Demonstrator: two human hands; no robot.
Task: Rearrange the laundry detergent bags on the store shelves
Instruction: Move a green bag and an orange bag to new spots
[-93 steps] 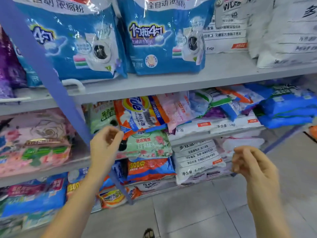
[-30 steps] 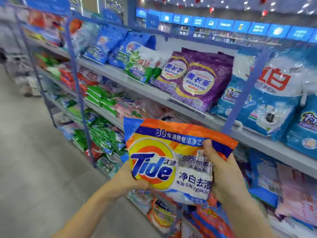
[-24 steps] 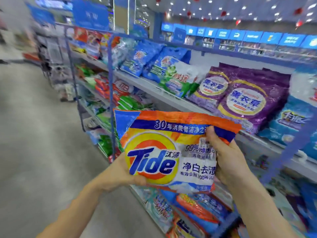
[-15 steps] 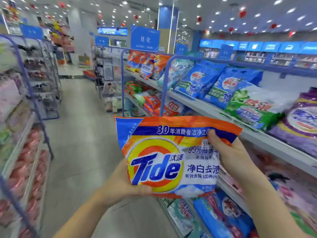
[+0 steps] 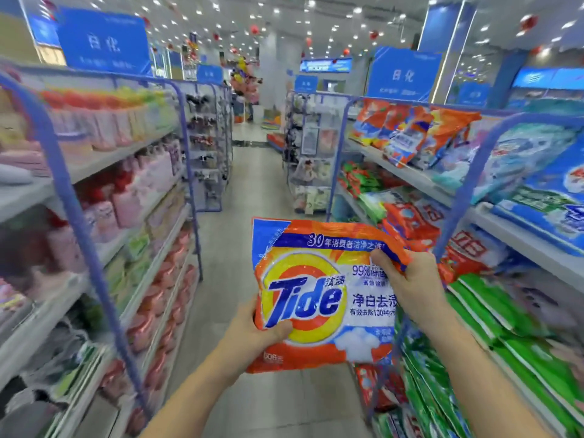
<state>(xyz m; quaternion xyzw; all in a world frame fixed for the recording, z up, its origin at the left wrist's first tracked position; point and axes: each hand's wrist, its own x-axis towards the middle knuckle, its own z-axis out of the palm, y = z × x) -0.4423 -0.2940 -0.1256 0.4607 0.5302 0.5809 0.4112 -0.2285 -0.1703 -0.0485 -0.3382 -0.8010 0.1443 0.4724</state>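
Both hands grip detergent bag (image 5: 319, 295): left hand (image 5: 256, 330) low, right hand (image 5: 407, 282) pinching top. Carry level toward orange bags (image 5: 410, 134).

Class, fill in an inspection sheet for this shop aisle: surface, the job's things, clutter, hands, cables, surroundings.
Surface: right-hand shelf, grey boards in a blue frame, stocked.
Job's things: Tide bag held upright above the floor, off any shelf; orange bags lean on the top right shelf.
Clutter: green bags and red bags piled on the lower right shelves.
Hands: left hand grips the Tide bag's lower left edge; right hand pinches its upper right corner.
Cables: nothing seen.
Surroundings: pink bottles on the left shelves; blue hanging sign overhead.
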